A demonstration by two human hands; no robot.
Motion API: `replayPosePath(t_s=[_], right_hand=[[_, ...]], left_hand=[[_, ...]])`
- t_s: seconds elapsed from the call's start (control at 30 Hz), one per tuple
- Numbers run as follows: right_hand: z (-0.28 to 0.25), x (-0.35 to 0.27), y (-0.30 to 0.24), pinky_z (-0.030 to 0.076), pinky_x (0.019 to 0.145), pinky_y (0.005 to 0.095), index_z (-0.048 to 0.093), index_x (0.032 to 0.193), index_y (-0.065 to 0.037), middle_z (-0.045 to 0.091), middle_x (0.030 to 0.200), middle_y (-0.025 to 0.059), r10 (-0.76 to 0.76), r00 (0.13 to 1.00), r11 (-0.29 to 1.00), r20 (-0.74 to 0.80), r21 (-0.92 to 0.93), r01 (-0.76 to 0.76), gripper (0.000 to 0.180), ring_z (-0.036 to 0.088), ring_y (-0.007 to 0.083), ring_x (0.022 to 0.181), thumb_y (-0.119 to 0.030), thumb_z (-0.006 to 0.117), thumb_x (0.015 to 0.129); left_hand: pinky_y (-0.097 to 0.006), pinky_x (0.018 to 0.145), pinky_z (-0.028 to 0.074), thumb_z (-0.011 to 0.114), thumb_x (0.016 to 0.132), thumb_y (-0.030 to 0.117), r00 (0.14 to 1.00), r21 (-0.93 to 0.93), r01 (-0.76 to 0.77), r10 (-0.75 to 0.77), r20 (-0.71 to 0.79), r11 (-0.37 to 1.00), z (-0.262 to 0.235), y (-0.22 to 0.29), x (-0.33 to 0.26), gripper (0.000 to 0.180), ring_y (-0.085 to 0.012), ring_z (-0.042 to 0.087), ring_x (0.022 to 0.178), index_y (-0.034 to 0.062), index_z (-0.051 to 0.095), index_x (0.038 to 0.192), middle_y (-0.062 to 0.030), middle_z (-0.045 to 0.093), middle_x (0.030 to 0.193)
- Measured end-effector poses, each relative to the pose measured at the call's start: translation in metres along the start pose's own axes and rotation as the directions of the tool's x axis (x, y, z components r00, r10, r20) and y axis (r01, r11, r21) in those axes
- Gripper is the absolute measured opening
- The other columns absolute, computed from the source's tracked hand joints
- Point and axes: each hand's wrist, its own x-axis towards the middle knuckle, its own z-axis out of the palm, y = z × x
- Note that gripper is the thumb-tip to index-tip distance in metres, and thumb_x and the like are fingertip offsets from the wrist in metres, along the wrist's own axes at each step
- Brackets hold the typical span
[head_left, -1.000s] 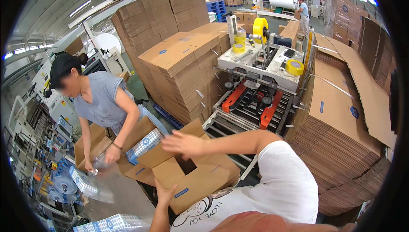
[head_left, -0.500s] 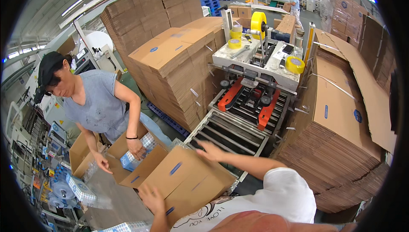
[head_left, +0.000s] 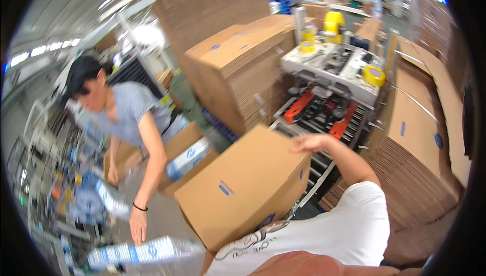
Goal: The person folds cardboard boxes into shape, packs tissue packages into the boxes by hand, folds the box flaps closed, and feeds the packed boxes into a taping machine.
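A closed-looking brown cardboard box (head_left: 238, 185) stands tilted against the front of my white shirt, a broad side with a small blue mark facing up. My right hand (head_left: 310, 143) grips its far right corner, fingers over the edge. Only a sliver of my left forearm shows below the box's near corner; my left hand is hidden behind the box. To the left, an open cardboard box (head_left: 188, 130) holds a blue-and-white pack (head_left: 188, 158). A co-worker's hand (head_left: 137, 226) rests on a row of film-wrapped blue-and-white packs (head_left: 147, 251) on the grey table (head_left: 126, 225).
Ahead stands a carton-taping machine (head_left: 331, 68) with orange side guides, yellow tape rolls (head_left: 373, 75) and a roller conveyor (head_left: 320, 167). Tall stacks of flat cardboard flank it, one left (head_left: 243, 73) and one right (head_left: 405, 139). The co-worker (head_left: 126, 104) leans over the table at left.
The box in my hands has turned and risen, showing another side. My left hand has gone out of sight behind it. The co-worker's arm has moved from the open box to the near packs.
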Motion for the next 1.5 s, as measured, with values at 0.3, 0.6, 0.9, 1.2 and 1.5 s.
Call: replayPosePath(t_s=[0.3, 0.6, 0.9, 1.2, 1.5], right_hand=[[0.285, 0.061, -0.008, 0.035, 0.107, 0.0349, 0.024, 0.147, -0.003, 0.042, 0.143, 0.0162, -0.03, 0.83, 0.636, 0.557, -0.63, 0.446, 0.069, 0.047, 0.0251, 0.126, -0.049, 0.038, 0.098], [0.01, 0.093, 0.12, 0.017, 0.114, 0.0496, 0.031, 0.145, -0.003, 0.03, 0.149, 0.0229, -0.51, 0.847, -0.297, 0.149, -0.955, -0.011, 0.082, 0.022, 0.0401, 0.14, -0.051, 0.057, 0.083], [0.077, 0.103, 0.185, 0.017, 0.115, 0.0467, 0.011, 0.151, -0.007, 0.016, 0.152, 0.0269, -0.436, 0.854, 0.648, -0.284, -0.757, 0.079, 0.094, 0.015, 0.0438, 0.14, -0.031, 0.069, 0.081], [0.193, 0.124, 0.185, 0.018, 0.114, 0.0486, 0.012, 0.15, -0.004, 0.015, 0.152, 0.0283, -0.519, 0.829, 0.575, -0.208, -0.803, 0.158, 0.095, 0.017, 0.0462, 0.139, -0.021, 0.07, 0.077], [0.233, 0.138, 0.116, 0.024, 0.111, 0.0485, 0.02, 0.146, 0.002, 0.025, 0.147, 0.0313, -0.411, 0.901, 0.178, 0.139, -0.957, 0.229, 0.09, 0.019, 0.0497, 0.136, -0.014, 0.069, 0.073]], left_hand=[[-0.043, 0.112, 0.02, 0.04, 0.092, 0.059, 0.955, 0.734, -0.201, 0.296, 0.0, 0.649, 0.146, 0.045, 0.002, 0.082, -0.0306, 0.025, 0.14, 0.006, 0.016, 0.15, -0.0156, 0.027, 0.153], [-0.036, 0.09, 0.048, 0.058, 0.089, 0.003, 0.946, 0.84, -0.132, 0.32, -0.053, 0.527, 0.072, 0.066, 0.029, 0.046, -0.0251, 0.061, 0.105, 0.0008, 0.044, 0.132, -0.016, 0.062, 0.116], [-0.048, 0.101, 0.039, 0.059, 0.084, 0.054, 0.93, 0.957, 0.239, 0.244, -0.274, 0.165, 0.045, -0.099, 0.017, 0.09, -0.0445, 0.047, 0.122, -0.014, 0.03, 0.137, -0.0344, 0.05, 0.125], [-0.033, 0.053, 0.052, 0.062, 0.089, 0.039, 0.865, 0.889, 0.449, 0.203, -0.458, 0.091, 0.079, 0.059, -0.04, 0.051, -0.0236, 0.067, 0.059, -0.0003, 0.055, 0.122, -0.014, 0.066, 0.069], [-0.053, 0.111, 0.022, 0.049, 0.09, 0.055, 0.522, 0.559, 0.801, 0.71, -0.474, -0.216, -0.064, 0.047, -0.202, 0.074, -0.0368, 0.023, 0.14, 0.0056, 0.033, 0.143, -0.0218, 0.026, 0.15]])
